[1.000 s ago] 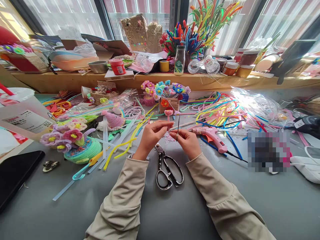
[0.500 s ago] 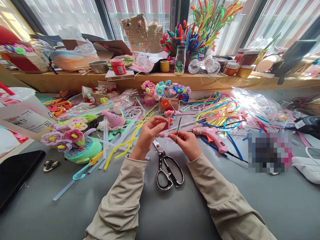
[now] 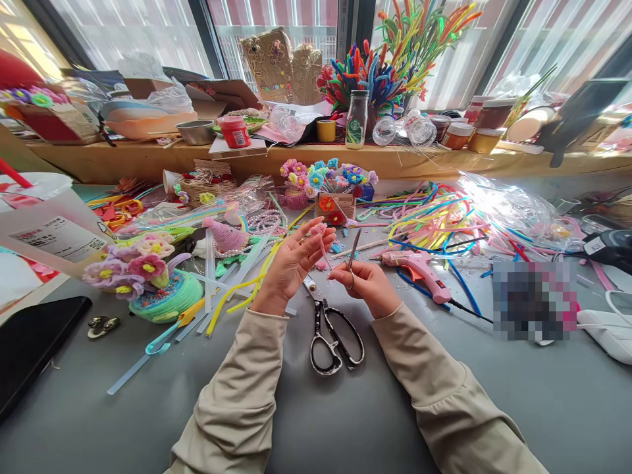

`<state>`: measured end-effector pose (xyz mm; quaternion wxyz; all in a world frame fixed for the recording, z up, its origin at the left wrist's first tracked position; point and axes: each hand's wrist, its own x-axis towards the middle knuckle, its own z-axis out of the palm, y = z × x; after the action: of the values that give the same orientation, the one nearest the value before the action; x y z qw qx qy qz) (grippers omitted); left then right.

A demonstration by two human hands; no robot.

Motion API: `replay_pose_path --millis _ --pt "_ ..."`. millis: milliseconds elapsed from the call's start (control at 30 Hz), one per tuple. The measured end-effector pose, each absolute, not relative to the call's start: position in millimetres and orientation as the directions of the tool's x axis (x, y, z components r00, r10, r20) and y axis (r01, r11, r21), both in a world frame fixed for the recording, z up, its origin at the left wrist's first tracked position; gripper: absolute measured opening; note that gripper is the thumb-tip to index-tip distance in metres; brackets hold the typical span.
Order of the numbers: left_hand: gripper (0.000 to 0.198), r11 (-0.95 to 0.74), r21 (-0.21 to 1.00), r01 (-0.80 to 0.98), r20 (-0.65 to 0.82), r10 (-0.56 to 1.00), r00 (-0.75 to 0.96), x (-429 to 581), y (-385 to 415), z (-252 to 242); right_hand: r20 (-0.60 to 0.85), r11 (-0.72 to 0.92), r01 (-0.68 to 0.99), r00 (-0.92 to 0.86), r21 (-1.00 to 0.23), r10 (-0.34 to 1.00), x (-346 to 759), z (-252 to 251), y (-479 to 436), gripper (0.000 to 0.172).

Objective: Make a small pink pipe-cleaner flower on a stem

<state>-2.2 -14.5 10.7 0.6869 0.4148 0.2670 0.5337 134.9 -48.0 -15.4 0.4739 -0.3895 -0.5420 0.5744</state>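
Observation:
A pink fuzzy flower (image 3: 318,230), looking like pipe cleaner, sits among the fingertips of my left hand (image 3: 286,266), whose palm is turned up and fingers are curved. Its thin pink stem slants down to my right hand (image 3: 368,283), where thumb and forefinger pinch the lower end. That same hand also grips small metal scissors (image 3: 354,253), blades pointing up and one ring showing by the fingers. Large black-handled scissors (image 3: 323,339) lie on the table just below both hands. To the right of my right hand rests a pink glue gun (image 3: 419,270).
A potted flower piece (image 3: 165,296), yellow pipe cleaners (image 3: 241,289) and clear strips lie left. A tangle of coloured pipe cleaners (image 3: 434,220) spreads at back right. A flower box (image 3: 336,207) stands behind my hands. A phone (image 3: 39,355) and plastic cup (image 3: 49,224) are far left.
The flower has tilted and shifted left, from upright to leaning into my left fingers. My left hand has opened its palm upward. The small scissors have turned, showing more metal.

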Motion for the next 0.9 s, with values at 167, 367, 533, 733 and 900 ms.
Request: replay_pose_path --millis 167,367,533,733,900 --pt "0.040 0.113 0.860 -0.498 0.037 0.959 0.282 -2.1 -16.0 11.1 0.029 -0.033 -0.258 -0.234 -0.966 0.972 135.4 -14.8 -48.5 0.019" --pt "0.037 0.140 0.859 -0.492 0.005 0.959 0.283 -2.3 -16.0 11.6 0.050 -0.029 -0.379 -0.199 -0.925 0.979 137.3 -16.7 -47.6 0.015" --pt "0.032 0.170 0.901 -0.399 -0.026 0.940 0.340 -1.3 -17.2 12.2 0.082 -0.003 -0.417 -0.187 -0.909 0.979 138.5 -18.1 -46.8 0.012" --pt "0.015 0.157 0.970 -0.187 -0.052 0.881 0.471 0.3 -17.7 5.3 0.091 0.020 -0.417 -0.150 -0.909 0.984 137.8 -19.6 -45.7 0.012" --pt "0.010 0.067 0.981 -0.180 0.013 0.912 0.409 1.3 -18.2 4.5 0.081 0.029 -0.322 -0.150 -0.946 0.985 136.4 -19.4 -46.1 0.016"
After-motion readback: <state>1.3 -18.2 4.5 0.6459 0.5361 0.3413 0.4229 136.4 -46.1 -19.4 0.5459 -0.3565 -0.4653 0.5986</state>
